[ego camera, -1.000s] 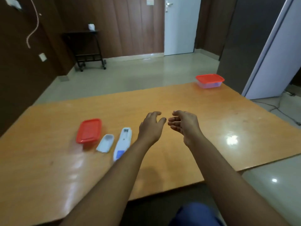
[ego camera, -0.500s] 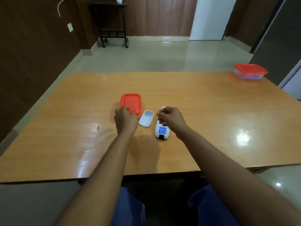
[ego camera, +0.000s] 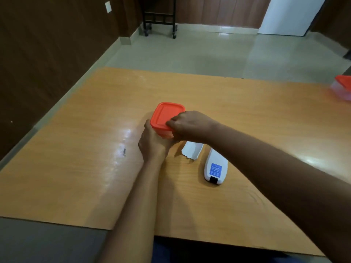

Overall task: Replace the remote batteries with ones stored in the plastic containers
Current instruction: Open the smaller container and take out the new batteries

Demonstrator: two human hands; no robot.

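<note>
Across the room's pale floor (ego camera: 190, 54), the wide table (ego camera: 76, 168) takes up most of the space, its left edge running close along the dark wall (ego camera: 38, 54) and its near edge just before the person's lap. Much of the tabletop lies bare: the whole left half and the near strip under the forearms. A black cart (ego camera: 159, 18) stands well off on the floor beyond the far edge. At the right border, near the far right corner, sits a second box (ego camera: 342, 88) with a red lid, partly cut off. The remote (ego camera: 215, 168) lies face down right of centre, its far end hidden under the right forearm. Just left of it rests the white cover (ego camera: 191, 150), apart from the remote. Beyond these stands the box (ego camera: 163, 134), its lid (ego camera: 166, 115) on. The left hand (ego camera: 152, 145) wraps the box's near left side, grasping it. The right hand (ego camera: 190, 125) is curled over the lid's near right corner, fingertips (ego camera: 170, 123) pinching its rim.
</note>
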